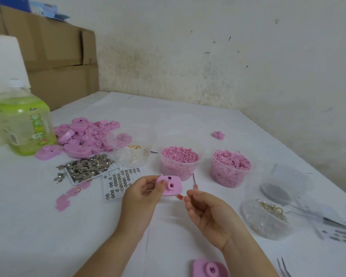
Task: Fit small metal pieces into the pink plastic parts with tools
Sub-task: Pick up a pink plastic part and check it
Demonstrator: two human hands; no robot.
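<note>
Slip risk: the pink part (169, 185) is held off the table (48, 236) by the left hand (142, 196) alone. A hard push from the tool could twist it or pop it loose, I'd say.
Lost-piece risk: I can't make out any metal piece at the tool or in the part. One that small, if dropped, could vanish among the loose ones scattered on the white cover.
Spill risk: the tub of pink bits (179, 162) stands just behind the hands, so a wide reach might tip it.
Left grip: fingers curled round the part's left edge, thumb pressed on its face.
Right grip: the right hand (208, 208) pinches a thin tool (194, 179) with a reddish handle in its fingertips. The shaft points up and away, just beside the part — touching or not, I can't tell.
Where the part is: in the air over the middle of the table, in front of the grid tray (120, 180) of sorted metal pieces.
Look of the part: camera-shaped with rounded corners, a raised lens-like ring and a small dark window near the top. It looks like light, smooth, hard plastic.
Supply: a pile of like parts (88, 136) lies far left by the green bottle (24, 124), and a heap of metal pieces (88, 168) sits in front of it.
</note>
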